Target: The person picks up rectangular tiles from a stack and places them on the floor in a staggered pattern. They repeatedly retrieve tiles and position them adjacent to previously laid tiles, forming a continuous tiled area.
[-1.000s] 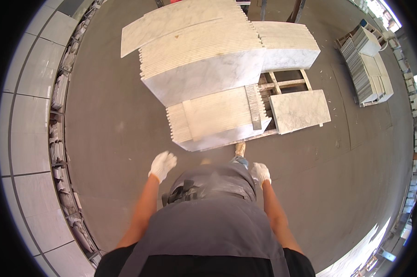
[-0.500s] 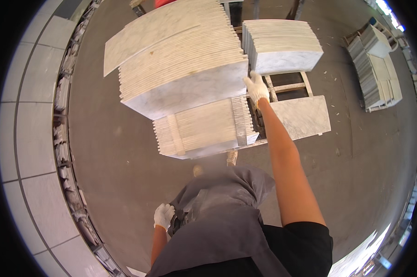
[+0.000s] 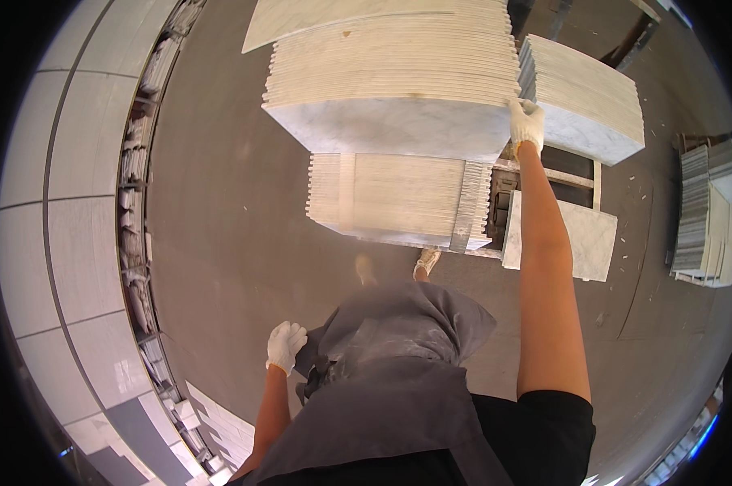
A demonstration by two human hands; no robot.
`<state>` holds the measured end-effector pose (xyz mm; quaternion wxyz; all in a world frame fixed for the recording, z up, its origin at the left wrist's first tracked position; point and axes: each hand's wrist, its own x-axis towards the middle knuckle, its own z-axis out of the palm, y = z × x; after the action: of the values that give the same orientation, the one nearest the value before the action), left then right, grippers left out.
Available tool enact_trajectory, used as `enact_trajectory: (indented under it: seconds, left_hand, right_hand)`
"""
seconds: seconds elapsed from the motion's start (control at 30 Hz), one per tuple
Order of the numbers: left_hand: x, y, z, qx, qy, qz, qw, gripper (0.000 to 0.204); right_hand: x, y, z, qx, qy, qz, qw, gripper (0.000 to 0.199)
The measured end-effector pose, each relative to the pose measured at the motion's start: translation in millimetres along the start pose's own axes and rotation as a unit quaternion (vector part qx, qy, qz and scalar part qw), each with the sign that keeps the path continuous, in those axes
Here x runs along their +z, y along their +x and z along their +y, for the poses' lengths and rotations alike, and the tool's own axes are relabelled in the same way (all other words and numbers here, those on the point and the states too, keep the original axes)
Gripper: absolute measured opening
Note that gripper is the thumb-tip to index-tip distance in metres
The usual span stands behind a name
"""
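Right hand [image 3: 526, 123] further along slab stack [image 3: 390, 89] edge

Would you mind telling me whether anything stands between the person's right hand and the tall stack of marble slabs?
Nothing visible does: the gloved right hand already rests on the right corner of the tall stack of marble slabs. The left hand hangs by the grey apron.

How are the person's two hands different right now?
The right hand is stretched far out and rests on the corner of the big tile stack; the left hand hangs low by the grey apron, touching no tiles. Both wear white gloves.
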<state>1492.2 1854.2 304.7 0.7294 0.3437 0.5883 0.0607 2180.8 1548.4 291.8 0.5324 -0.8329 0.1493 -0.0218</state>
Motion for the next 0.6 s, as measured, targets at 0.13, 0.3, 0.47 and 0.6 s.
enact_trajectory:
  seconds: [0.13,0.3,0.47,0.6]
  left_hand:
    - [14,-10,-3,-0.003,0.024,0.076,0.997,0.033]
    - [38,-14,0,0.0,0.046,0.092,0.995,0.034]
    - [57,-16,0,-0.003,0.053,0.085,0.995,0.038]
    - [65,-16,-2,-0.002,0.067,0.103,0.992,0.038]
  right_hand:
    - [5,10,7,0.001,0.032,-0.009,0.999,0.06]
    - [8,20,22,-0.007,0.063,-0.023,0.998,0.061]
    - [3,21,20,0.002,0.103,-0.075,0.992,0.065]
    - [3,18,16,0.017,0.1,-0.077,0.992,0.067]
